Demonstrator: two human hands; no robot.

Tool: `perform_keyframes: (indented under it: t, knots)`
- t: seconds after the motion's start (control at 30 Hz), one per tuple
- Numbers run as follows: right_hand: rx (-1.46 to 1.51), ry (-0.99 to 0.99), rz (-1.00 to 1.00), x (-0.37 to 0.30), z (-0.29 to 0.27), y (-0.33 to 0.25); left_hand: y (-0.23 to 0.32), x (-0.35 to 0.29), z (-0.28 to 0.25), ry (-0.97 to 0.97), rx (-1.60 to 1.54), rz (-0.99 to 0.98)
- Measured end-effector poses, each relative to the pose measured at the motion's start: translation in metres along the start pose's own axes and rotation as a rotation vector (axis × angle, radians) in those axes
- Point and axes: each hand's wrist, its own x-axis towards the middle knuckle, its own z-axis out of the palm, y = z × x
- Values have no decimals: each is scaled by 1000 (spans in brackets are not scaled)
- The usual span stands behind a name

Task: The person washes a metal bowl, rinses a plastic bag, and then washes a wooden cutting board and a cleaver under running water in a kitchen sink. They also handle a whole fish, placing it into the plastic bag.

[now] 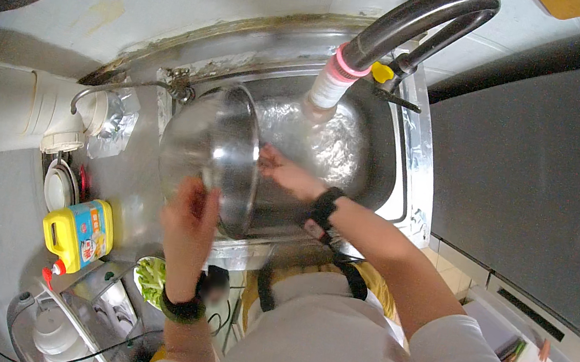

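Note:
A shiny stainless steel basin (234, 149) is tipped on its side over the left part of the sink (383, 154), its rim turned to the right. The fingers of my right hand (290, 173) are bent at the basin's rim and grip it there. My left hand (191, 209) is closed against the basin's outer side, low and near me; motion smears it. A small pale patch shows at its fingertips, too blurred to name. Water runs from the faucet (423, 27), through a white and pink nozzle (331, 84), into the sink right of the basin.
A yellow jug (78, 234) with a red cap stands left of the sink. Near my left forearm lies a dish of cut green vegetables (151, 279). A thin curved tap (122, 85) juts in at the back left. A dark grey panel (532, 199) borders the right side.

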Motion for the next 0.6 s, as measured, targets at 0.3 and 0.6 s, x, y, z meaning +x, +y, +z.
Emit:
perform_keyframes:
  t: [0.3, 0.6]
  knots:
    - [94, 964, -398, -81, -94, -32, -105, 0, 28, 266, -1016, -604]
    - [-250, 1058, -543, -117, -126, -74, -100, 7, 74, 42, -1406, -639]
